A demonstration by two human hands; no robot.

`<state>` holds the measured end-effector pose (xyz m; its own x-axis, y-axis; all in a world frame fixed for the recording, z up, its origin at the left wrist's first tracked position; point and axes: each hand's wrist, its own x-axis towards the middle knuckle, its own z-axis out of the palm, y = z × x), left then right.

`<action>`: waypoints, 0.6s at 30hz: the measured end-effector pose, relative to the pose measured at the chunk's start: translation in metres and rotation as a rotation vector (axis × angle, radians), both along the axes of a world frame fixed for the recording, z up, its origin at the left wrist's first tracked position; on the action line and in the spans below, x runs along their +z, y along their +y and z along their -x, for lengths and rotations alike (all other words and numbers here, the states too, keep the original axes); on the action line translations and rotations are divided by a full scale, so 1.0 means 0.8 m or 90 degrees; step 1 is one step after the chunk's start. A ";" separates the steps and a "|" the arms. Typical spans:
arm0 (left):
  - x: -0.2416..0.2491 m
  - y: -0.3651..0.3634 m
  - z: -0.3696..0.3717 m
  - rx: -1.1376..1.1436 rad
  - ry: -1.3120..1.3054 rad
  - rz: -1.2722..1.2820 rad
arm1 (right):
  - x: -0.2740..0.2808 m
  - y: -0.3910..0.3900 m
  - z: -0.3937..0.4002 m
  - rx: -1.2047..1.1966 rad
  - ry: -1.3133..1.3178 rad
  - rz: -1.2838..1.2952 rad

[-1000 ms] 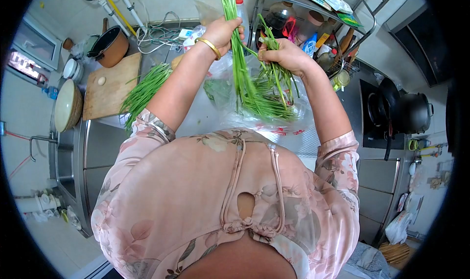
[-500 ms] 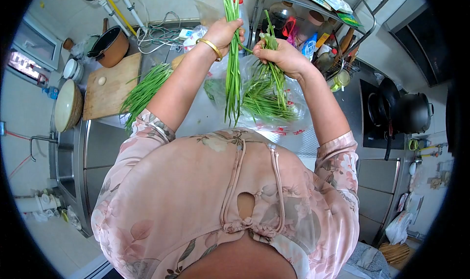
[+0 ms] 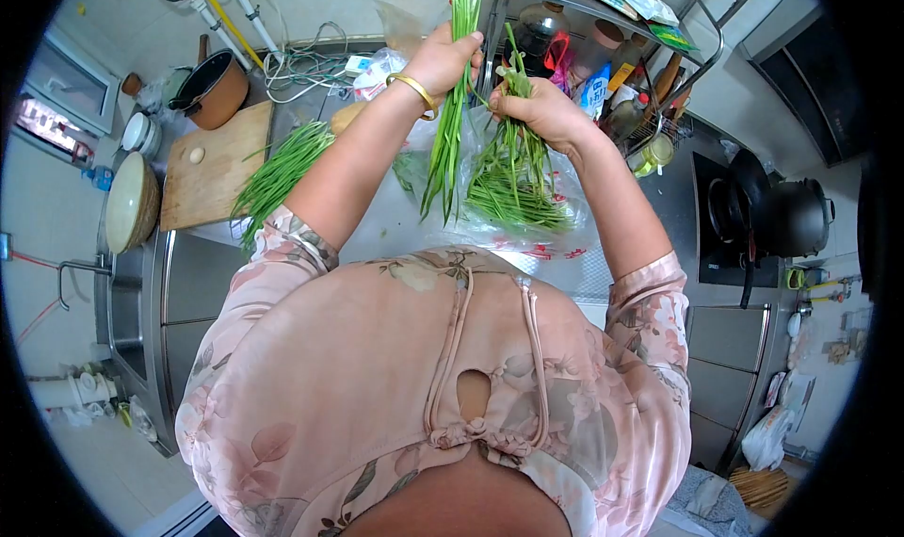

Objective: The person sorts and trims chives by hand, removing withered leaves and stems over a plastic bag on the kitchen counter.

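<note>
Cream-coloured bowl at the far left, then the wooden board with a small pale round thing on it. Beside it, one pile of long greens lies on the surface. Now the left hand: fingers wrapped closed around an upright bunch, near its pale ends, with the leaves hanging down. It looks light and limp, likely to bend or bruise under a hard squeeze, so the firmer pale end seems the place to hold. Next, the right hand, thumb and fingers pinching a messier clump above the plastic bag, where more greens rest. That clump looks tangled, soft and perhaps slippery if damp; a loose pinch should suit it. Far right, a dark pot.
</note>
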<state>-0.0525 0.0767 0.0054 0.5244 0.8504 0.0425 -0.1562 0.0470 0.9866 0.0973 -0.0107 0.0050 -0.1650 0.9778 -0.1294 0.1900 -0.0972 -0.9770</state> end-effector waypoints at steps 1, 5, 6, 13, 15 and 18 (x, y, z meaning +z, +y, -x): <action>-0.001 0.001 0.000 0.003 0.004 0.002 | -0.003 0.001 -0.001 0.003 -0.008 -0.014; 0.000 0.001 0.001 -0.009 0.021 0.004 | 0.000 0.000 -0.002 -0.009 -0.006 -0.022; 0.001 0.001 0.001 -0.017 0.027 0.003 | 0.004 -0.001 -0.001 -0.017 0.003 -0.012; 0.001 0.013 0.001 -0.009 -0.051 0.166 | -0.007 0.011 -0.011 -0.017 -0.264 -0.255; -0.002 0.019 -0.002 0.008 -0.100 0.226 | -0.015 0.020 -0.012 -0.116 -0.197 -0.264; 0.000 0.019 -0.005 -0.024 -0.200 0.348 | -0.015 0.020 -0.011 -0.204 -0.113 -0.249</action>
